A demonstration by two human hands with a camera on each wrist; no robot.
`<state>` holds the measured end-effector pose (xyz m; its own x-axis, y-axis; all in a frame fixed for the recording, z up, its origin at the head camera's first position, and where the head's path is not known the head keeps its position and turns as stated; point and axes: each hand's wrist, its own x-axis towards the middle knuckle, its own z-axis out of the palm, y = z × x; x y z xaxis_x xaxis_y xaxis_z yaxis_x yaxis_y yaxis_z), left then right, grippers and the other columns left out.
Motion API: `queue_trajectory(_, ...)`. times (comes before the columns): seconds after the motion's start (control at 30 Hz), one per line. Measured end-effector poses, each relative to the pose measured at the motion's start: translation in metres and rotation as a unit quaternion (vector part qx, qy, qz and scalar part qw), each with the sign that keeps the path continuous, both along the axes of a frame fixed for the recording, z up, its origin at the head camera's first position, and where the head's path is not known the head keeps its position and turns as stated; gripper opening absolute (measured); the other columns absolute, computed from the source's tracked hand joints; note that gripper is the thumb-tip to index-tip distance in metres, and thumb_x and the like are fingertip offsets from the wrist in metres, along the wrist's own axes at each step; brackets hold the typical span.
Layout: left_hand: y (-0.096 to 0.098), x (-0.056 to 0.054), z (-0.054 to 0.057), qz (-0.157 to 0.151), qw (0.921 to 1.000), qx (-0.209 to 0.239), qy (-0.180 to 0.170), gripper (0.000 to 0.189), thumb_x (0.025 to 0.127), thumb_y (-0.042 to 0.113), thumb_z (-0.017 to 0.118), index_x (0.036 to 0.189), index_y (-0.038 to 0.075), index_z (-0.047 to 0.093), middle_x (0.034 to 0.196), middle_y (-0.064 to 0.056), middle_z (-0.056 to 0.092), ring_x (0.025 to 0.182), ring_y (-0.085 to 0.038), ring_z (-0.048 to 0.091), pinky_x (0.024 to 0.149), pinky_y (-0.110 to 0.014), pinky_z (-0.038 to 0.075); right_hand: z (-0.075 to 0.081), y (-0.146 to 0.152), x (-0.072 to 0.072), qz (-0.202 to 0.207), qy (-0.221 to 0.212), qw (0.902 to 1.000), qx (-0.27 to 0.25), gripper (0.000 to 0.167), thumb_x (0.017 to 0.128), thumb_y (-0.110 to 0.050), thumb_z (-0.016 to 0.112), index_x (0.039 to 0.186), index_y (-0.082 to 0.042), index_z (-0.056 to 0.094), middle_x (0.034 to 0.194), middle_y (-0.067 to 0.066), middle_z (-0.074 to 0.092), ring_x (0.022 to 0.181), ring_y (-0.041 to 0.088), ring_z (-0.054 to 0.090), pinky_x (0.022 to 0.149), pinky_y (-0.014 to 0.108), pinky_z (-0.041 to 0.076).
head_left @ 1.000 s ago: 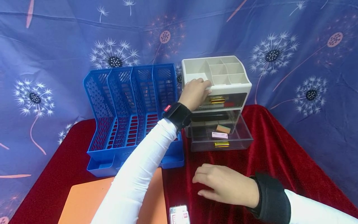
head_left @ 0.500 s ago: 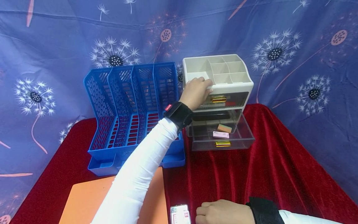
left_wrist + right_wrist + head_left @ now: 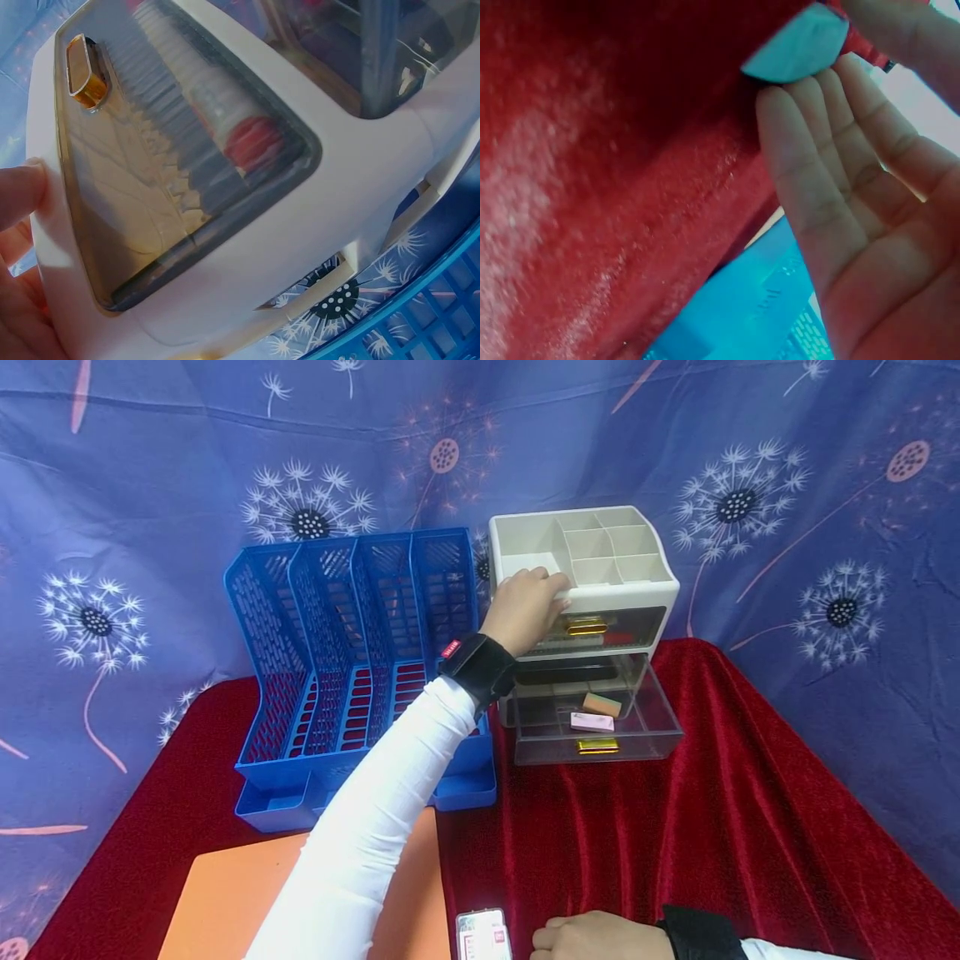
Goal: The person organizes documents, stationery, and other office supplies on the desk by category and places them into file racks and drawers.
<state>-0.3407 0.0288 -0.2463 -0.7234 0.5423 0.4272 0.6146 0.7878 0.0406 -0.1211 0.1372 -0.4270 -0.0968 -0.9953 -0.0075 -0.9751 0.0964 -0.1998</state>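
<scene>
A white desktop drawer organizer (image 3: 618, 596) stands at the back right. My left hand (image 3: 525, 606) grips its top front edge, fingers over the rim and thumb on the front face. The clear lower drawer (image 3: 547, 750) is pulled out and holds a pinkish eraser-like block (image 3: 592, 722) and an orange-and-green block (image 3: 602, 705). The upper drawer (image 3: 135, 187) is closed, with a red-ended item behind its front. My right hand (image 3: 600, 937) is low at the front edge; its fingers extend beside a pale turquoise piece (image 3: 802, 45) on the cloth, kind unclear.
Left of the organizer stands a blue file rack (image 3: 292, 768) with upright dividers. An orange board or folder (image 3: 232, 885) lies in front of it. A small clear case (image 3: 483, 935) with a printed label lies near the right hand. Red velvet cloth (image 3: 720, 810) covers the table.
My right hand has drawn back from in front of the open drawer to the near edge. My left hand has stayed on the organizer's rim.
</scene>
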Motion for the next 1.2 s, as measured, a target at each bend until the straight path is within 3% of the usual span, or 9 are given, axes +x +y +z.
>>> queue_trajectory(0.17,0.000,-0.001,-0.001,0.001,1.0000,-0.001,-0.001,0.028,0.096,0.031,0.054,0.119,0.017,0.062,0.105,-0.003,0.066,0.096,-0.020,0.060,0.082,-0.033,0.046,-0.002,0.001,0.001,-0.004,-0.028,0.9995,-0.012,0.010,0.090,-0.027,0.062,0.096,-0.020,0.067,0.077,-0.015,0.056,0.069,-0.013,0.036,0.069,-0.003,0.025)
queue_trajectory(0.33,0.000,-0.001,0.000,0.003,1.0000,-0.005,-0.003,0.029,0.096,0.032,0.054,0.120,0.018,0.061,0.106,-0.002,0.066,0.096,-0.019,0.060,0.082,-0.033,0.046,-0.004,0.004,0.001,-0.016,-0.002,0.9998,0.010,0.010,0.090,-0.029,0.062,0.094,-0.020,0.065,0.079,-0.016,0.057,0.068,-0.013,0.040,0.069,-0.003,0.025)
queue_trajectory(0.57,0.001,-0.001,0.000,0.005,1.0000,-0.005,-0.005,0.029,0.096,0.032,0.054,0.120,0.019,0.061,0.107,-0.002,0.066,0.097,-0.019,0.060,0.083,-0.033,0.045,-0.007,0.008,0.001,-0.069,-0.057,0.9959,0.017,0.011,0.089,-0.027,0.062,0.093,-0.017,0.064,0.078,-0.015,0.060,0.068,-0.013,0.044,0.067,-0.001,0.030)
queue_trajectory(0.87,0.002,-0.002,0.000,0.006,0.9998,0.005,-0.016,0.027,0.095,0.031,0.056,0.117,0.018,0.062,0.103,-0.002,0.066,0.094,-0.020,0.059,0.081,-0.032,0.044,0.000,0.005,0.001,-0.063,-0.042,0.9971,0.012,0.013,0.087,-0.032,0.063,0.094,-0.021,0.064,0.079,-0.017,0.060,0.068,-0.014,0.044,0.069,-0.002,0.028)
queue_trajectory(1.03,0.001,-0.002,0.000,0.006,0.9999,0.001,-0.016,0.027,0.095,0.031,0.055,0.118,0.018,0.062,0.104,-0.002,0.066,0.095,-0.020,0.059,0.082,-0.032,0.044,0.012,0.003,-0.002,-0.133,-0.108,0.9848,0.030,0.011,0.087,-0.032,0.064,0.089,-0.021,0.062,0.073,-0.019,0.053,0.066,-0.011,0.042,0.063,0.003,0.033)
queue_trajectory(1.2,0.000,-0.002,0.000,0.006,0.9998,-0.003,-0.017,0.028,0.095,0.033,0.054,0.118,0.018,0.061,0.105,-0.002,0.066,0.095,-0.019,0.059,0.082,-0.032,0.044,0.032,0.007,-0.009,-0.186,-0.178,0.9662,0.011,0.017,0.082,-0.030,0.070,0.095,-0.022,0.062,0.079,-0.020,0.054,0.069,-0.012,0.044,0.064,0.008,0.040)
